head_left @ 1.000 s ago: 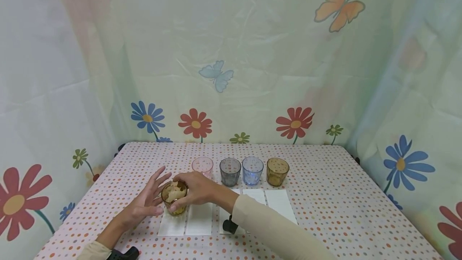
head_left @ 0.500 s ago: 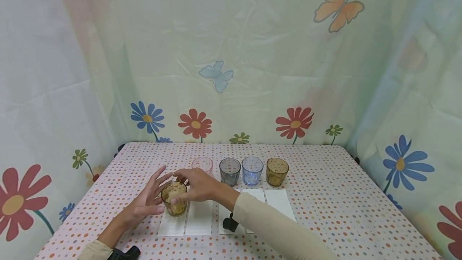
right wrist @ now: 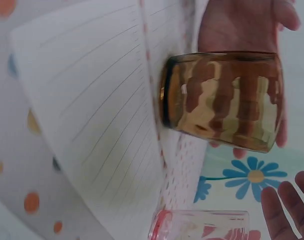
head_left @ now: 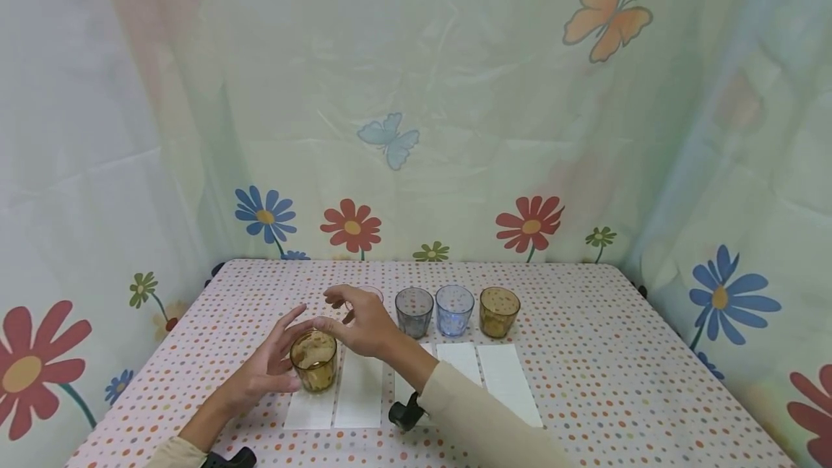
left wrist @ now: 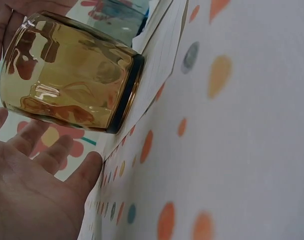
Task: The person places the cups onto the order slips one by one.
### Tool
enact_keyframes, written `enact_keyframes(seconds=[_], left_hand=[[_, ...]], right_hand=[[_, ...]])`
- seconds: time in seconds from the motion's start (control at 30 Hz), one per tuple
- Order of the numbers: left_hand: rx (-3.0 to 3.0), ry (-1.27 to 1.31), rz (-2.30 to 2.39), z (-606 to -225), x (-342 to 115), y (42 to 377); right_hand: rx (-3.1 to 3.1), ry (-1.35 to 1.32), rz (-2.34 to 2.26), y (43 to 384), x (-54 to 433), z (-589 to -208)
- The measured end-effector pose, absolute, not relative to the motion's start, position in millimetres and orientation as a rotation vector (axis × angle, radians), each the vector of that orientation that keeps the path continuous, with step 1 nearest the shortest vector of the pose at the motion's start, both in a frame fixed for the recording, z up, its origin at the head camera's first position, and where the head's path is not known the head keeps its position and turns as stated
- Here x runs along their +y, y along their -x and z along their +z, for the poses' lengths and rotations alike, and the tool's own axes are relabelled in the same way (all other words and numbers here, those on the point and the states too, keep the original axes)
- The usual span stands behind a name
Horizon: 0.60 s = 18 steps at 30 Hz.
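An amber glass (head_left: 315,367) stands upright on the far part of a lined white paper strip (head_left: 308,410) at the left. My left hand (head_left: 260,374) is at its left side, palm turned toward it and fingers relaxed. In the left wrist view, that hand's fingers (left wrist: 57,150) lie close along the glass without curling round it. My right hand (head_left: 367,323) hovers just behind and right of the glass, thumb and fingers spread and holding nothing. It partly covers a pink glass (right wrist: 206,225), seen near the bottom of the right wrist view.
A grey glass (head_left: 414,313), a blue glass (head_left: 454,310) and a second amber glass (head_left: 499,313) line up behind the papers. More paper strips (head_left: 359,399) lie side by side, some under my right forearm. A dotted cloth (head_left: 604,374) covers the table; a printed curtain (head_left: 455,186) hangs behind.
My right hand has let go of the amber glass's rim and moved away, back and to the right. The glass stays in place; my left hand has barely shifted beside it.
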<state>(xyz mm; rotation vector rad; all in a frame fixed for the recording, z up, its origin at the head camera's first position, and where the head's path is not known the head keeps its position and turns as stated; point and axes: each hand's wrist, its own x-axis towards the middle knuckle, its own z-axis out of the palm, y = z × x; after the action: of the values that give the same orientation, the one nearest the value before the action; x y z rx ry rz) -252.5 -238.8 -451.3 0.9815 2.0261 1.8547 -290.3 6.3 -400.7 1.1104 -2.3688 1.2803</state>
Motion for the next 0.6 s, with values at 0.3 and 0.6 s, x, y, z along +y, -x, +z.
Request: enact_keyframes(seconds=[0.3,0.6], left_hand=[[2.153,-0.933,1.849,-454,-232,250],[2.150,-0.966,1.894,-453,-224,252]], right_hand=[[-2.172,-0.901,1.563,284,4,-407],[-2.008,-0.617,1.726,282,10,-411]])
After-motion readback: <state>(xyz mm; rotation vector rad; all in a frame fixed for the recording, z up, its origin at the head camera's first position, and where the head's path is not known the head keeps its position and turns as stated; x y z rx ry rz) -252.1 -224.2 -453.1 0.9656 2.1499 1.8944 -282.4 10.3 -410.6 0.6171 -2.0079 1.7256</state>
